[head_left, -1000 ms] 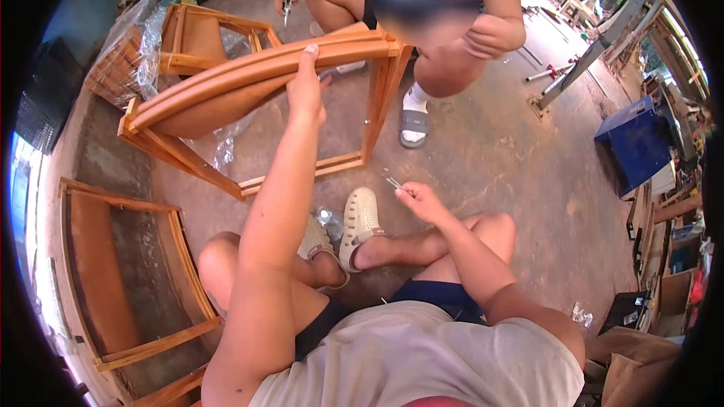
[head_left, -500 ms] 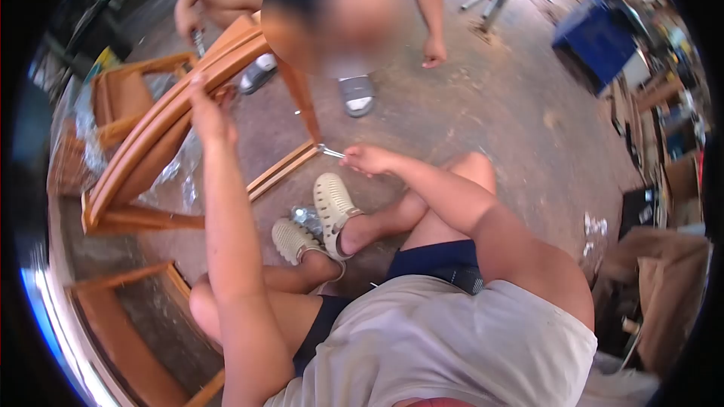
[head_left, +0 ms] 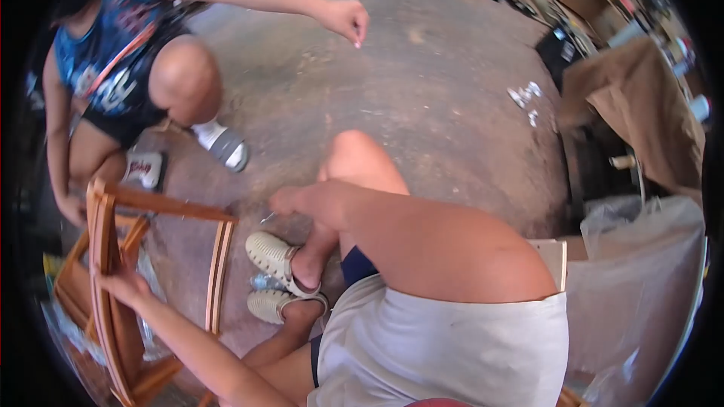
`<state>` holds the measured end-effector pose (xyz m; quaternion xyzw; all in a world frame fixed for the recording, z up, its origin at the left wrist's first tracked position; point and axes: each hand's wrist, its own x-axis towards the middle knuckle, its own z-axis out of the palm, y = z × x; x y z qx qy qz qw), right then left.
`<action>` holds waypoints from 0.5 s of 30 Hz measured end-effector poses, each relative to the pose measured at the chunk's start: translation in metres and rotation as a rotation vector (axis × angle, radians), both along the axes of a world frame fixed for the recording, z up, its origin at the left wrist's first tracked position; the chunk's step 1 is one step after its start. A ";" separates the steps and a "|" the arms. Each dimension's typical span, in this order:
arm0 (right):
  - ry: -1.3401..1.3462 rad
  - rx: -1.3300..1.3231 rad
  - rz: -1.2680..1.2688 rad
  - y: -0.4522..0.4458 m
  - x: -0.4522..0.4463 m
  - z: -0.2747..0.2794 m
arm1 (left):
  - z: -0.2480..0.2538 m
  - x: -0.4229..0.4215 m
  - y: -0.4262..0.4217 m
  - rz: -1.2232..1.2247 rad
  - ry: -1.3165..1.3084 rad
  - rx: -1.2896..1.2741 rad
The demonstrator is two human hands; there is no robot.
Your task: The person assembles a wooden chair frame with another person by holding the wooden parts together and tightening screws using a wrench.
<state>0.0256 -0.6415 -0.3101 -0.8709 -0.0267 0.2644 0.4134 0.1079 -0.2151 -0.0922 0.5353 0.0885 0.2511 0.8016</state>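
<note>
My left hand [head_left: 127, 285] grips the curved rail of a brown wooden furniture frame [head_left: 115, 332] that stands on the floor at the lower left. Its fingers are partly hidden at the wood. Closed round a small metal wrench is my right hand [head_left: 285, 200], low over the floor near my clogs. Only a short bit of the wrench [head_left: 267, 218] shows below the fingers, a little apart from the frame's corner. A slatted double rail [head_left: 219, 275] of the frame runs down from that corner.
A co-worker [head_left: 113, 68] squats at upper left, one arm stretched over the floor. Behind the frame lie another wooden piece [head_left: 72, 271] and clear plastic. Brown cloth [head_left: 630, 98], plastic sheeting [head_left: 641, 279] and clutter line the right side. Plastic scraps [head_left: 526, 98] lie on the floor.
My view has swung right, so the frame and co-worker appear farther left. The wrench, earlier at the frame's corner, is now apart from it. My left hand still holds the frame.
</note>
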 end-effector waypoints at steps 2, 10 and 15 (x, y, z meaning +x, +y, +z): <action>-0.088 -0.144 0.110 -0.022 0.005 -0.056 | 0.002 0.000 0.000 -0.080 0.048 -0.013; -0.593 -0.034 0.488 0.094 0.118 -0.188 | 0.008 -0.006 -0.016 -0.037 0.007 -0.065; -0.801 0.239 0.314 0.079 0.094 -0.149 | 0.009 -0.007 -0.016 0.006 0.016 -0.027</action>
